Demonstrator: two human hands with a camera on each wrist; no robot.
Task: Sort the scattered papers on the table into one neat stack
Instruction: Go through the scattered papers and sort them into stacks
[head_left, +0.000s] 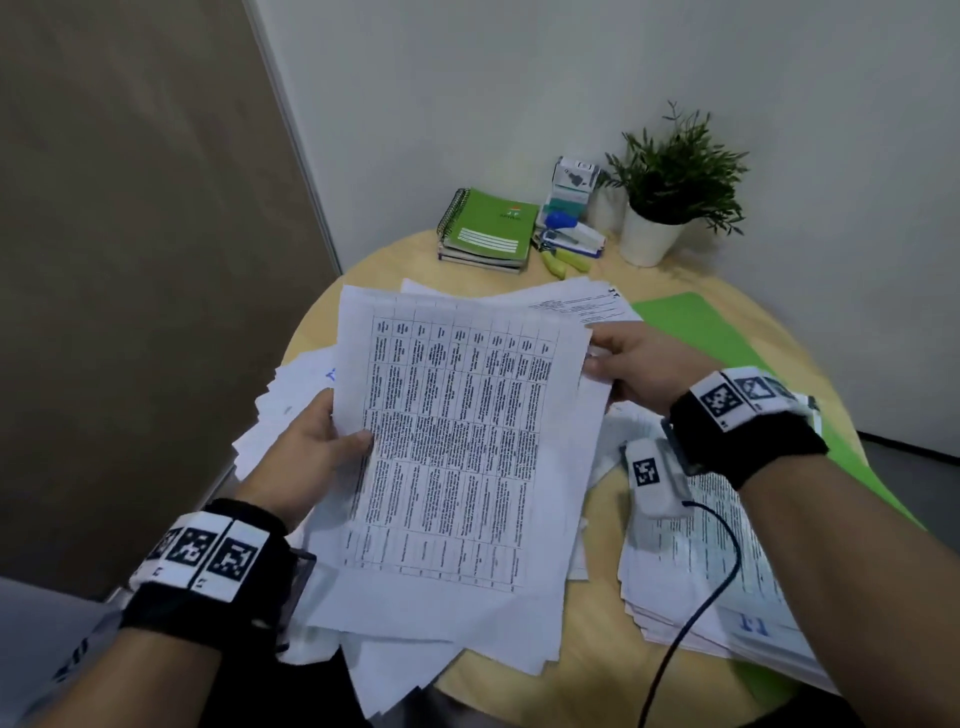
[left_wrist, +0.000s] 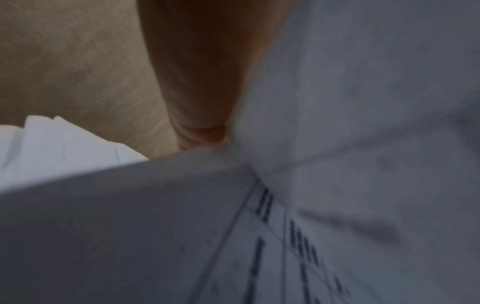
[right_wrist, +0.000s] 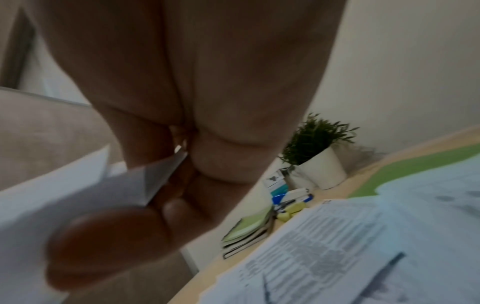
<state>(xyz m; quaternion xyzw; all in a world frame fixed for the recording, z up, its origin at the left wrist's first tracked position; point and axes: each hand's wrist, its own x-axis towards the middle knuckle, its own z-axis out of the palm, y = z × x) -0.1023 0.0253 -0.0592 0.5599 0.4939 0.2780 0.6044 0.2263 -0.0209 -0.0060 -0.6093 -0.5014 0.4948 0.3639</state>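
Two hands grip one sheaf of papers (head_left: 457, 441) above the table (head_left: 571, 670), its long axis running six to twelve o'clock: the left hand (head_left: 306, 452) pinches the near nine o'clock edge, the right hand (head_left: 634, 369) the farther three o'clock edge. Loose sheets (head_left: 291, 395) lie beneath; another pile (head_left: 727, 582) lies at four o'clock, nearer the right hand.
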